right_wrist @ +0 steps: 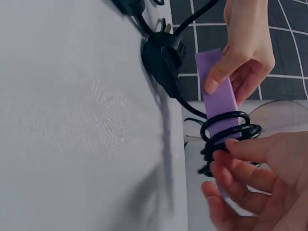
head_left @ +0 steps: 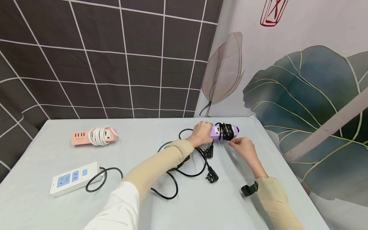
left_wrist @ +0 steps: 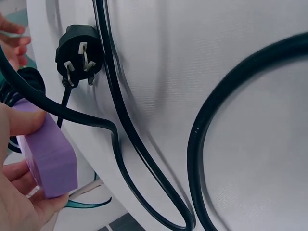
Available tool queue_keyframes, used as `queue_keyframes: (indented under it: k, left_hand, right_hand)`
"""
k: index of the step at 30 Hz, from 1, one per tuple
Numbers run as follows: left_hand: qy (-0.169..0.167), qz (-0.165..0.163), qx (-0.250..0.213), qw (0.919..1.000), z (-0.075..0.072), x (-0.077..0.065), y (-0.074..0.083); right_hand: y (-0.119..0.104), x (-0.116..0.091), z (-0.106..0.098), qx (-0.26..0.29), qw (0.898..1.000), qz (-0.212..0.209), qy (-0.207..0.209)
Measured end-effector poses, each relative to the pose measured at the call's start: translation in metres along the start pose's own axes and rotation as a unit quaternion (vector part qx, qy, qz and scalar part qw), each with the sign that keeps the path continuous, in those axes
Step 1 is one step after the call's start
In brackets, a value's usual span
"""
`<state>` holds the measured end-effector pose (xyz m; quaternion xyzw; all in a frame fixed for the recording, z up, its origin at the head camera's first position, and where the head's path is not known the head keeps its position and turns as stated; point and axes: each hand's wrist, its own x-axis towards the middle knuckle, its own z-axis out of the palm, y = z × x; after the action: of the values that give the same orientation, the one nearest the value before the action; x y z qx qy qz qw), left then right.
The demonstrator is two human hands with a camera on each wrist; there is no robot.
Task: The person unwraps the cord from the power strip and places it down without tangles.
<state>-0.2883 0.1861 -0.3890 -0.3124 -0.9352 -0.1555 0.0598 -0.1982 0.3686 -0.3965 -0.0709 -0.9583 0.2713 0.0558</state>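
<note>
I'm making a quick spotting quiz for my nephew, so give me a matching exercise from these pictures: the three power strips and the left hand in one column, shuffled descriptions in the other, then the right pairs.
Column one:
1. Purple power strip
2. Pink power strip
3. White power strip
4. Left hand

Column two:
A. Wound with white cord
B. Gripping one end of a strip
C. Fitted with blue socket panels
D. Wound with black cord

Right pairs: 1-D, 2-A, 3-C, 4-B
</note>
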Motion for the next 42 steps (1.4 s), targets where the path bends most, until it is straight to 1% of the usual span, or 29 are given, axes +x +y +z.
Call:
queue_keyframes:
  k: [4, 6, 9, 11, 12, 13, 14, 15, 16, 17, 19, 20, 21, 22, 23, 24, 26, 29, 30, 32, 35, 36, 38, 40, 42]
  left_hand:
    - [0.011, -0.004, -0.007, 0.9999, 0.0, 0.0, -0.003]
    - [0.015, -0.005, -0.012, 0.9998, 0.0, 0.0, -0.004]
    - [0.017, -0.004, -0.019, 0.9997, -0.003, -0.001, -0.004]
    - [0.018, -0.002, -0.021, 0.9996, -0.005, -0.002, -0.003]
    - [0.018, -0.001, -0.021, 0.9996, -0.006, -0.002, -0.003]
    - [0.019, 0.0, -0.022, 0.9996, -0.007, -0.002, -0.003]
    - [0.02, -0.001, -0.022, 0.9996, -0.008, -0.002, -0.003]
    - [0.02, -0.002, -0.022, 0.9996, -0.009, -0.003, -0.003]
    - [0.019, -0.001, -0.021, 0.9996, -0.01, -0.003, -0.003]
    - [0.02, -0.001, -0.02, 0.9996, -0.011, -0.003, -0.003]
    - [0.021, 0.001, -0.02, 0.9996, -0.013, -0.004, -0.003]
    - [0.022, 0.002, -0.019, 0.9996, -0.014, -0.004, -0.003]
    - [0.023, 0.004, -0.021, 0.9995, -0.015, -0.004, -0.003]
    - [0.024, 0.006, -0.022, 0.9994, -0.015, -0.004, -0.003]
    - [0.026, 0.008, -0.024, 0.9993, -0.016, -0.005, -0.003]
    - [0.028, 0.01, -0.025, 0.9992, -0.017, -0.005, -0.002]
    - [0.028, 0.01, -0.031, 0.9991, -0.019, -0.005, -0.002]
    - [0.029, 0.01, -0.038, 0.9988, -0.021, -0.006, -0.002]
    - [0.029, 0.009, -0.041, 0.9987, -0.022, -0.006, -0.001]
    - [0.029, 0.008, -0.046, 0.9985, -0.023, -0.007, -0.002]
    - [0.03, 0.006, -0.056, 0.998, -0.026, -0.008, -0.002]
    - [0.03, 0.004, -0.06, 0.9977, -0.028, -0.009, -0.002]
    - [0.029, 0.001, -0.064, 0.9975, -0.03, -0.01, -0.003]
    - [0.029, -0.001, -0.065, 0.9975, -0.032, -0.011, -0.004]
    - [0.027, -0.002, -0.066, 0.9974, -0.033, -0.012, -0.006]
  right_hand:
    - [0.001, 0.002, 0.006, 0.029, 0.997, 0.015, -0.064]
    - [0.001, 0.004, 0.01, 0.055, 0.995, 0.006, -0.089]
    - [0.002, 0.01, 0.017, 0.106, 0.987, -0.008, -0.121]
    - [0.003, 0.015, 0.023, 0.154, 0.978, -0.014, -0.139]
    - [0.004, 0.017, 0.026, 0.183, 0.972, -0.018, -0.149]
    - [0.005, 0.019, 0.028, 0.217, 0.963, -0.019, -0.161]
    - [0.005, 0.021, 0.031, 0.254, 0.951, -0.015, -0.173]
    - [0.005, 0.023, 0.034, 0.294, 0.937, -0.009, -0.187]
    - [0.005, 0.024, 0.036, 0.338, 0.92, 0.0, -0.201]
    - [0.004, 0.025, 0.039, 0.385, 0.898, 0.012, -0.212]
    - [0.002, 0.027, 0.043, 0.473, 0.849, 0.051, -0.23]
    - [0.0, 0.028, 0.045, 0.508, 0.826, 0.071, -0.232]
    - [-0.002, 0.029, 0.046, 0.535, 0.807, 0.086, -0.234]
    - [-0.003, 0.03, 0.048, 0.557, 0.79, 0.102, -0.234]
    - [-0.006, 0.03, 0.049, 0.575, 0.776, 0.117, -0.232]
    - [-0.007, 0.031, 0.05, 0.584, 0.768, 0.127, -0.231]
    - [-0.011, 0.032, 0.051, 0.598, 0.755, 0.135, -0.231]
    - [-0.013, 0.035, 0.053, 0.62, 0.74, 0.139, -0.222]
    - [-0.013, 0.035, 0.053, 0.629, 0.732, 0.135, -0.222]
    - [-0.012, 0.037, 0.054, 0.643, 0.722, 0.131, -0.219]
    - [-0.011, 0.038, 0.054, 0.655, 0.712, 0.125, -0.219]
    - [-0.011, 0.038, 0.054, 0.655, 0.713, 0.123, -0.219]
    - [-0.01, 0.039, 0.055, 0.648, 0.721, 0.119, -0.214]
    - [-0.009, 0.04, 0.054, 0.636, 0.734, 0.112, -0.211]
    - [-0.007, 0.041, 0.053, 0.619, 0.75, 0.105, -0.21]
